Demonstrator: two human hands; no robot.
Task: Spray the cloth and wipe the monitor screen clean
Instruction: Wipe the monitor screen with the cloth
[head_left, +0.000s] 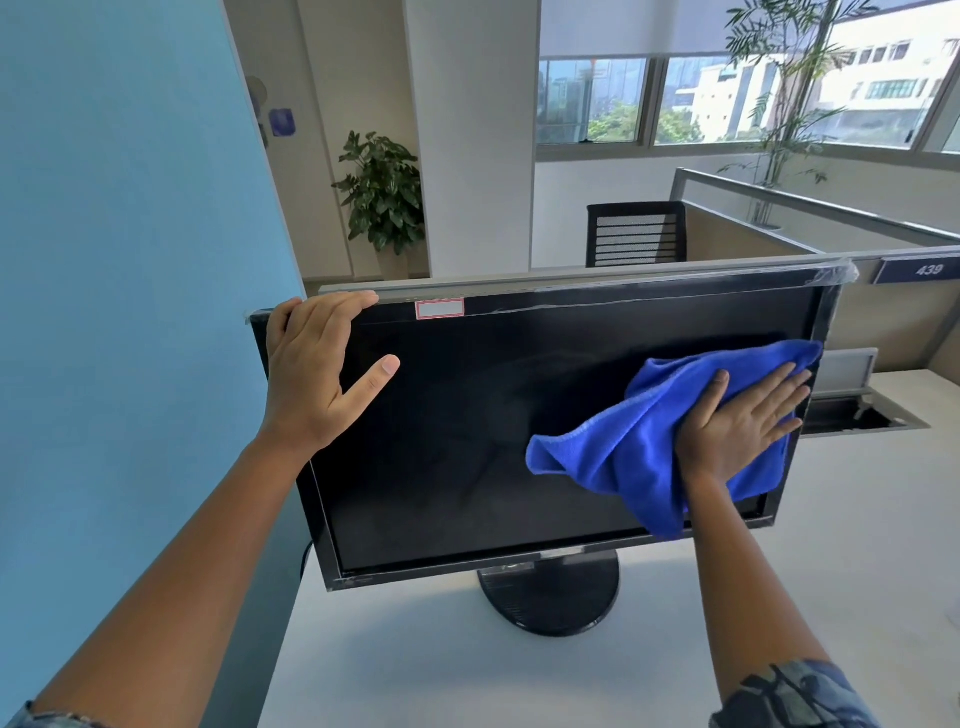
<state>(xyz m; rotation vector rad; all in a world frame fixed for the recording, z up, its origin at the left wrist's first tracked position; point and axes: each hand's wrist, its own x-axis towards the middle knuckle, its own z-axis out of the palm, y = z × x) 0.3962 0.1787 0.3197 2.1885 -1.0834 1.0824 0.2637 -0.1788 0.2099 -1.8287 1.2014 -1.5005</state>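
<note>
A black monitor (467, 426) stands on a round base on the white desk (519, 686), its dark screen facing me. My left hand (317, 374) holds the monitor's top left corner, fingers curled over the top edge and thumb lying on the screen. A blue microfibre cloth (634, 447) is spread against the right side of the screen. My right hand (743, 423) presses flat on the cloth with straight, spread fingers. No spray bottle is in view.
A blue partition wall (130, 260) rises close on the left. Behind the monitor runs a low cubicle divider with a numbered plate (919, 270). A cable hatch (862, 413) is sunk in the desk at the right. A black chair (636, 234) and potted plants stand farther back.
</note>
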